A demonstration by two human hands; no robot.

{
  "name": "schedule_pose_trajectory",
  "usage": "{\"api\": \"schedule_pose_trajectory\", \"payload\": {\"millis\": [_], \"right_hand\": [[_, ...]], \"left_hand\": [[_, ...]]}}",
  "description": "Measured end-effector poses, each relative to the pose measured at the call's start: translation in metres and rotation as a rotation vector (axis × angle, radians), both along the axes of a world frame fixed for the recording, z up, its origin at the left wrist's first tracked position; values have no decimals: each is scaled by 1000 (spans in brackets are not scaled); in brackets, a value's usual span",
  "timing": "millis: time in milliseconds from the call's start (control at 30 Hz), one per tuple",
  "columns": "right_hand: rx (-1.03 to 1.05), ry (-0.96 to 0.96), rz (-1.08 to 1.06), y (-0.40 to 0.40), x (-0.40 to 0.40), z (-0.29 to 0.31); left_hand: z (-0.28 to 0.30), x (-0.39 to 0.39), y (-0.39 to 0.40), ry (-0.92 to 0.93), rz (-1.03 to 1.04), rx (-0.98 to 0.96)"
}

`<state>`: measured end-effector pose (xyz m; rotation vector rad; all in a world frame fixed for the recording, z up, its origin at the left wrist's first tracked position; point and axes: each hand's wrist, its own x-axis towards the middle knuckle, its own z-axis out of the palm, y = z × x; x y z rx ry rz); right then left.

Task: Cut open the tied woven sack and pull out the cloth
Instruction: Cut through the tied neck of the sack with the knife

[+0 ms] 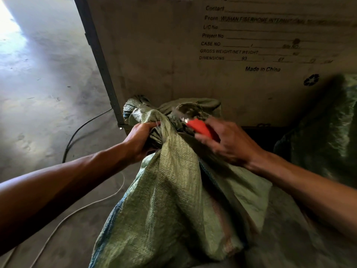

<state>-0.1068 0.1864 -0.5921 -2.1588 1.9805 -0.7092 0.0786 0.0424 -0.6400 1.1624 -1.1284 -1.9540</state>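
Concrete floor [48,78], printed crate behind. Left hand [140,141] clenches green woven sack [173,190] neck; right hand [226,142] grips red-handled cutter [199,127]. Keep neck taut, blade angled away from fingers.

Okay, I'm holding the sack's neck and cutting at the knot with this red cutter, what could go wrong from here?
1. The left hand clamps the bunched neck of the woven sack right beside the red-handled cutter; a slip could nick those fingers.
2. The right hand is motion-blurred, so the stroke looks fast and may be hard to control.
3. Something pinkish shows through the weave lower down; a deep cut might slice the cloth inside.
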Motion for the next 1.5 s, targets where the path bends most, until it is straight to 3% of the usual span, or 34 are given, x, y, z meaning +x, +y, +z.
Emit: {"api": "schedule_pose_trajectory", "payload": {"millis": [133,933,1500], "right_hand": [[88,135,51,15,-1,-21],[121,268,89,25,-12,-24],[70,241,52,24,-6,-23]], "left_hand": [[5,0,4,-24,1,4],[5,-1,0,-56,-23,-54],[8,-3,0,-49,-20,-98]]}}
